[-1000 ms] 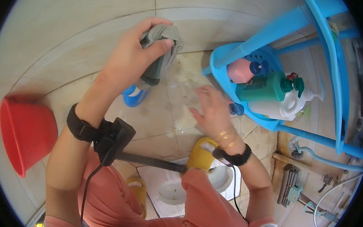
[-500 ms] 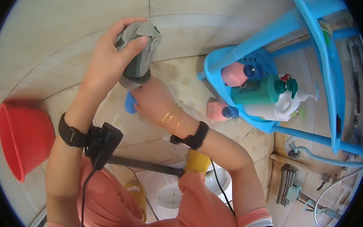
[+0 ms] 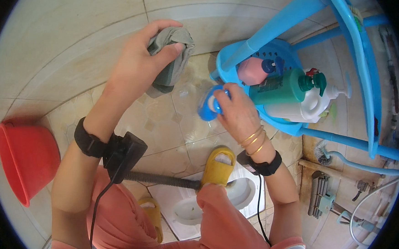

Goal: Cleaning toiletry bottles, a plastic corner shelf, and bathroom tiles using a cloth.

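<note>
My left hand [image 3: 151, 60] is closed round a grey-green piece of fabric [image 3: 166, 77], crumpled at the top and darker along its side. It is held up near the tiled wall; whether it is a shoe or a folded cloth I cannot tell. To the right and lower, my right hand [image 3: 241, 111] grips a small blue hand-held object with a white part [image 3: 207, 109], shaped like a scrub brush; no bristles show. The two held things are apart. Right beside my right hand, a blue shelf rack [image 3: 295, 129] carries a pink pump bottle [image 3: 253, 71], a green one [image 3: 279, 89] and a white one [image 3: 311, 106].
A red bucket [image 3: 26, 159] stands at the left by the wall. Below are a white squat toilet [image 3: 186, 233] and a yellow slipper [image 3: 219, 164] on my foot. A toilet brush [image 3: 322, 152] and pipes line the right wall.
My right hand has moved right, away from the fabric, with the blue object in it. The fabric in my left hand sits slightly farther right. The pink bottle on the floor is now hidden.
</note>
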`<action>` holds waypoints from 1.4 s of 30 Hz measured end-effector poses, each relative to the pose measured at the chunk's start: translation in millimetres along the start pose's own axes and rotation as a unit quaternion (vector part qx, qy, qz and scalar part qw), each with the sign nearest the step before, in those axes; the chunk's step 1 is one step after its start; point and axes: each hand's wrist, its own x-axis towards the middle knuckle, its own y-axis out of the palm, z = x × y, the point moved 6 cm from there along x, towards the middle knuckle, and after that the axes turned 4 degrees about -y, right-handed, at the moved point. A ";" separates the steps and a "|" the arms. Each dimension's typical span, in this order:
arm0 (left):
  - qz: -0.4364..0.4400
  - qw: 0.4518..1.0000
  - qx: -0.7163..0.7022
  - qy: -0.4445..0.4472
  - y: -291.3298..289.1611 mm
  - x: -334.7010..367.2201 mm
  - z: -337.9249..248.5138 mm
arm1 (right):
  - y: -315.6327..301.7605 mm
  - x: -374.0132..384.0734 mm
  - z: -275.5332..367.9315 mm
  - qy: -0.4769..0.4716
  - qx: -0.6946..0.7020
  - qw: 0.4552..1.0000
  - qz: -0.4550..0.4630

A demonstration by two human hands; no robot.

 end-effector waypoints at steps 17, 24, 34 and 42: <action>0.094 0.991 -0.010 -0.093 30.4 -12.3 50.2 | 24.5 20.8 47.9 0.121 0.497 0.848 -0.138; 0.158 0.957 -0.226 -0.092 26.6 -17.6 31.5 | 24.9 56.1 40.1 0.210 0.586 0.751 -0.219; -0.112 0.977 -0.182 0.016 -44.3 -1.4 18.0 | -115.9 150.6 66.0 -0.132 0.067 0.888 -0.434; -0.091 0.959 -0.247 -0.108 -52.4 13.0 47.7 | -20.2 169.8 41.0 -0.146 0.006 0.894 -0.424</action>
